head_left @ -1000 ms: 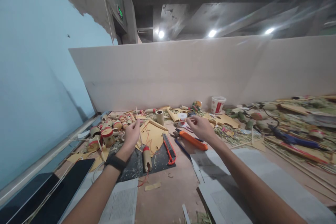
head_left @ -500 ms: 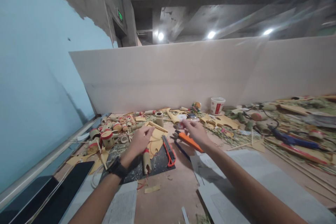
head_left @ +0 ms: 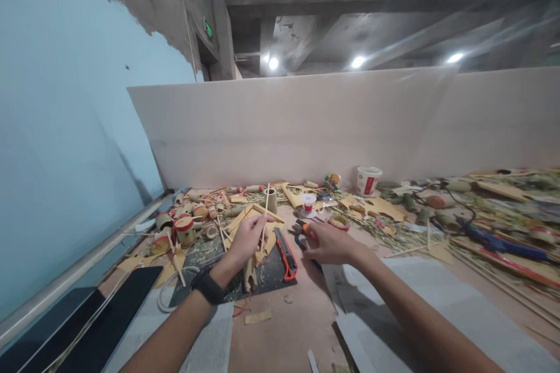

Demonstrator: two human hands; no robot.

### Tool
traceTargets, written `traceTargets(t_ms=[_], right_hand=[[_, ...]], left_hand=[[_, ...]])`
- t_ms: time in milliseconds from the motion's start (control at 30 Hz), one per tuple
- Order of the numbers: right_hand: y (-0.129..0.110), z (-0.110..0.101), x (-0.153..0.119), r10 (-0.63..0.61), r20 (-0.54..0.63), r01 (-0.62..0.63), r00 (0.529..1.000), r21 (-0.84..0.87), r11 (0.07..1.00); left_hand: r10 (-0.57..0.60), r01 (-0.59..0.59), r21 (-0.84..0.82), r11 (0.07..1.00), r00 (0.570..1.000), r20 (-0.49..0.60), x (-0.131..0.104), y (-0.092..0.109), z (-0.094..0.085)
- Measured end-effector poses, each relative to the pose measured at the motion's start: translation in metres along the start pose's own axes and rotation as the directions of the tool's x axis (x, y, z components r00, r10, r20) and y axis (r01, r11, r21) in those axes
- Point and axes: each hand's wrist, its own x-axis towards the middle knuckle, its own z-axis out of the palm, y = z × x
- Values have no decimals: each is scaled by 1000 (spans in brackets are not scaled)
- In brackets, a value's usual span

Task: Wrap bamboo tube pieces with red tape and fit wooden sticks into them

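My left hand (head_left: 248,240), wearing a black wristband, pinches a thin bamboo stick (head_left: 265,210) that points upward above the dark cutting mat (head_left: 275,287). Below that hand lies a bamboo tube (head_left: 249,278), partly hidden, with red string at its near end. My right hand (head_left: 331,243) closes over the orange handles of a pair of pliers (head_left: 301,225), most of which it covers. A red and black utility knife (head_left: 286,254) rests on the mat's right side. Beyond the hands are an upright bamboo tube (head_left: 271,203), a spool (head_left: 308,205) and a tape roll (head_left: 339,222).
Red-banded bamboo pieces (head_left: 184,229) crowd the left back. A paper cup (head_left: 368,181) stands near the white partition (head_left: 280,134). Paper sheets (head_left: 411,291) lie under my right forearm. At far right sits a blue glue gun (head_left: 494,238) among straw and sticks.
My right hand has moved back from beside the spool onto the orange-handled pliers. The stick in my left hand now shows upright. The view has shifted slightly.
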Motion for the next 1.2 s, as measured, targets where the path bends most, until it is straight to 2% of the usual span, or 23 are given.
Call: traceTargets(t_ms=[100,333,467,567,700,933,1000,1100,1200], right_hand=[[9,2,0,37,32,-35,999,-77,996],[3,9,-7,137,25,-126,990,-251,960],[20,4,-4,222,-49,-226,974,-297,928],[34,2,0,272,-9,-263,962,-291,920],[43,2,5,206,14,-197,978,-243,950],[37,-5,11,100,-134,-113,986,-97,989],[28,-8,10,16,-206,-16,979,0,1000],[13,-7,7,-128,-324,188,937,161,969],[0,-2,5,-225,-324,298,919,198,934]], left_hand=[[-17,17,10,1000,1000,-3,5,-5,-4],[17,-14,61,998,999,-39,7,-10,-10],[2,-2,43,999,1000,-2,6,-10,-11],[-10,11,-18,1000,999,47,6,-10,-9],[-33,40,-83,996,996,89,4,-11,-3],[-22,35,-169,985,997,76,3,-15,4],[5,8,-220,975,998,60,4,-17,5],[25,-10,-270,963,998,55,5,-18,7],[13,3,-267,964,998,61,2,-13,11]])
